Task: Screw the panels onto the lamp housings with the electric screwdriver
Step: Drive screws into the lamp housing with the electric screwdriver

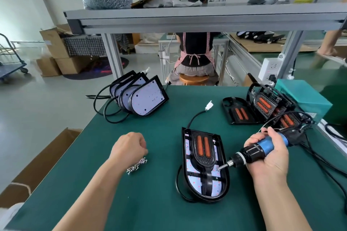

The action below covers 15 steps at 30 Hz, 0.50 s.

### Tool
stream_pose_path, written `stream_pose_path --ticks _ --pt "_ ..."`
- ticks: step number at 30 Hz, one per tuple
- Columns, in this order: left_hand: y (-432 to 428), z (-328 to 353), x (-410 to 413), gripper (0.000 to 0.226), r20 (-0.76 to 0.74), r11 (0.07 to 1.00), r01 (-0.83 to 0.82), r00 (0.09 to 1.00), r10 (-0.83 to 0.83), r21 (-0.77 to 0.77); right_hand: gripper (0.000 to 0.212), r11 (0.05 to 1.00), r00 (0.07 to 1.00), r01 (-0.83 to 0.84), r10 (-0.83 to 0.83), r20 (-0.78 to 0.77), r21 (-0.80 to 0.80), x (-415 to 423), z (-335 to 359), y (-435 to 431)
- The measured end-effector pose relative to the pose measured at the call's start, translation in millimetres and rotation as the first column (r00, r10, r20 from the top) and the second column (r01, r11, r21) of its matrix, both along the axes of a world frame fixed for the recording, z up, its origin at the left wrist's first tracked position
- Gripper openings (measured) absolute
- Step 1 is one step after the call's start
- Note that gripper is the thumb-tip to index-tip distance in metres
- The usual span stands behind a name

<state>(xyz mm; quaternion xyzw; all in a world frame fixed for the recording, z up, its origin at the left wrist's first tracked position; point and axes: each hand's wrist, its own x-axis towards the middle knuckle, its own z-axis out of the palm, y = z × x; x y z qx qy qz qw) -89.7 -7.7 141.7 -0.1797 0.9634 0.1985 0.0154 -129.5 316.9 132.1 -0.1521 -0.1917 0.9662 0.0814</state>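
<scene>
A black lamp housing [223, 178] lies flat on the green table [161, 118], with a black panel [203, 151] bearing two orange strips set in it. My right hand [270, 157] grips the blue-and-black electric screwdriver [261, 149]; its bit tip touches the panel's lower right side. My left hand [129, 147] hovers with curled fingers over a small pile of screws [137, 166], its fingertips hidden from me. A white connector [209, 105] ends the housing's cable.
Several housings with white boards [142, 97] lean at the far left. Finished lamps [262, 108] are stacked at the far right beside a teal box [304, 97]. Cardboard box [43, 157] sits left of the table. A person sits on a stool beyond the table, back turned.
</scene>
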Motion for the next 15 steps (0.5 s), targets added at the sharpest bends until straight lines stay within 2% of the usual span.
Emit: stream_pose_path --ticks 9,15 --pt "7.0 -8.2 -2.8 0.008 0.011 0.993 0.081 0.997 -0.08 -0.087 0.009 1.0 1.0 0.009 -0.009 -0.006 -0.01 1.6 -1.1 4.0" --pt "5.6 -8.7 1.9 0.012 -0.059 0.991 0.122 0.99 -0.125 -0.057 0.01 1.0 1.0 0.011 -0.011 0.005 -0.011 1.3 -1.5 3.4"
